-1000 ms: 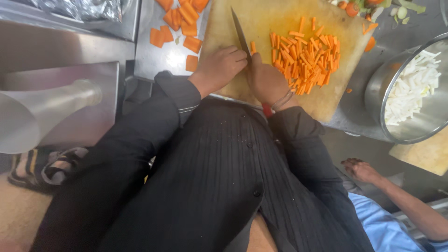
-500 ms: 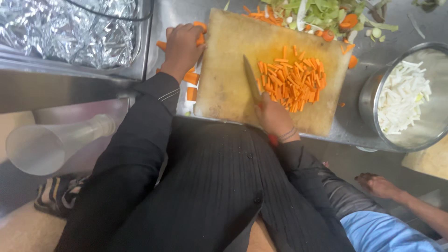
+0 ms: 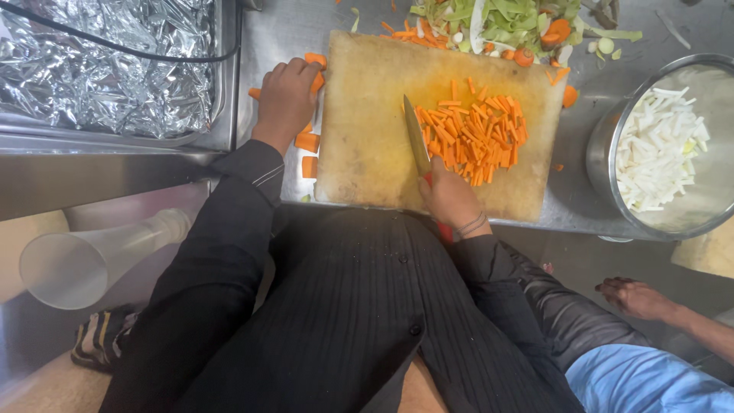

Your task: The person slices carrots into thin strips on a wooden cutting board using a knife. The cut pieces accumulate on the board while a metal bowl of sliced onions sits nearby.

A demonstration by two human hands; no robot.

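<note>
Left of the board our left hand [image 3: 287,95] clutches carrot chunks [image 3: 308,142], right hand [image 3: 447,197] gripping the knife [image 3: 417,141] beside cut sticks [image 3: 478,138]; chopping comes next, we'd guess.

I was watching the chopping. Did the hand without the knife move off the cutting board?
Yes. The left hand left the cutting board and went to the carrot chunks on the counter beside the board's left edge.

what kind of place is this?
Likely a commercial kitchen prep station: steel counter, worn cutting board with carrot sticks, large metal bowl of cut white vegetable, foil-lined tray.
</note>
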